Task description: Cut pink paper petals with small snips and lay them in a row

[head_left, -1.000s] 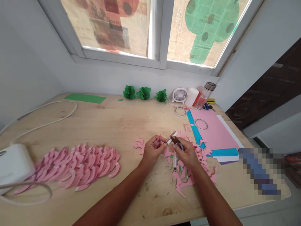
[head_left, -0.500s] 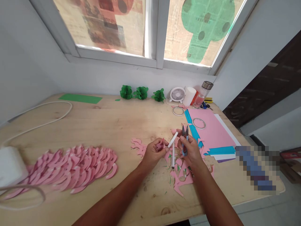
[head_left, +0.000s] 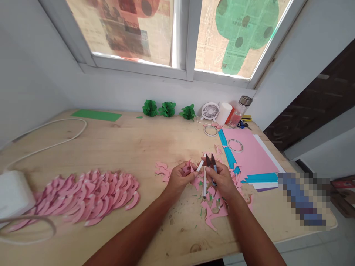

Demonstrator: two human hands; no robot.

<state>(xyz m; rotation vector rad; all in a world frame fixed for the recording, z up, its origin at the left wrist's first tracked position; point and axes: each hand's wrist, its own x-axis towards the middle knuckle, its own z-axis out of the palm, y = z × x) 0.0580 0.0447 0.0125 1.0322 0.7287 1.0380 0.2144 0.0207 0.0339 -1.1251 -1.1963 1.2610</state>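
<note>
My left hand is closed on a small folded piece of pink paper. A short white strip, which looks like double-sided tape, slants up from that paper to the fingertips of my right hand. Small spring snips also sit in my right hand, blades pointing up and apart. Below the strip, between my hands, lies a white pen. Pink paper scraps spread under and around both hands. My fingers partly hide the paper and the snips' handles.
Many curved pink paper pieces overlap at the left beside a white box and a cable. Pink sheets with a tape roll lie right. Green paper balls, a fan and a glass bottle line the back.
My right hand has shifted left toward my left hand, bringing the snips along. The white strip now shows shorter between my hands. My left hand has barely moved.
</note>
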